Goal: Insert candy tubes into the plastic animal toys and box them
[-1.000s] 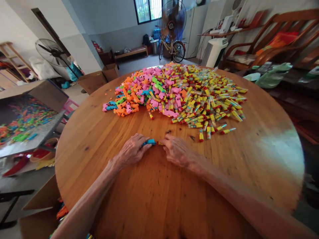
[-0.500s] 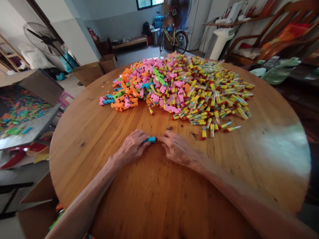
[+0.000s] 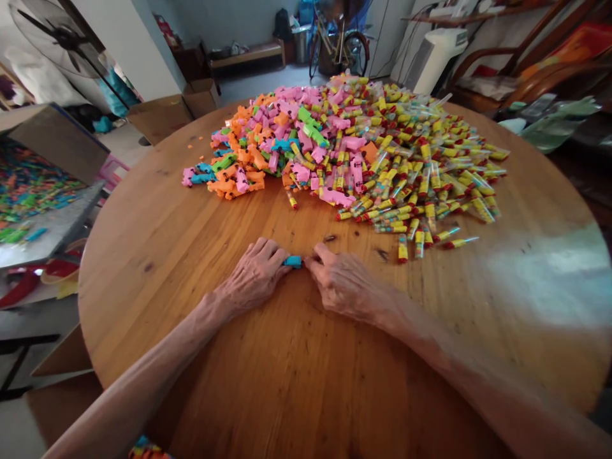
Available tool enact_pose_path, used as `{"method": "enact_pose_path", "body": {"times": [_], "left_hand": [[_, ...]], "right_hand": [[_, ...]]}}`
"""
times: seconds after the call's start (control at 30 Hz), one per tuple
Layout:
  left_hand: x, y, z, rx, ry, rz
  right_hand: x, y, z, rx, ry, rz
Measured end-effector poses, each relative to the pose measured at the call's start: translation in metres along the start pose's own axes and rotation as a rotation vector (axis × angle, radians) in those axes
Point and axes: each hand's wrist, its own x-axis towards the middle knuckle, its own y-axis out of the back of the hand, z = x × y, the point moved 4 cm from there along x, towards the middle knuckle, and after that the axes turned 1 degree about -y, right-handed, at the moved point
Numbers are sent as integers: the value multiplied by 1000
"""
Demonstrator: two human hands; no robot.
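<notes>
Our left fingers [image 3: 276, 256] hold one blue toy [image 3: 293, 261], away from the edges of the surface [image 3: 287, 363]. We can't tell what our bunched right fingers [image 3: 324, 256] hold. One pile [image 3: 356, 153] sits near the far edge.

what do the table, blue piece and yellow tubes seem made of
Table: wood, likely varnished, from its grain and glare. Blue piece: probably plastic, smooth-looking and evenly coloured. Yellow tubes: likely glossy plastic, see-through at one end with glints, though glass is possible.
</notes>
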Motion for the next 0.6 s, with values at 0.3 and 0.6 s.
{"method": "enact_pose_path", "body": {"times": [0.3,0.6], "left_hand": [[-4,-3,-2,35,30,3],[-92,31,-1,31,233,91]], "right_hand": [[0,-7,-12,-46,19,-45],[77,29,26,-80,-186,276]]}}
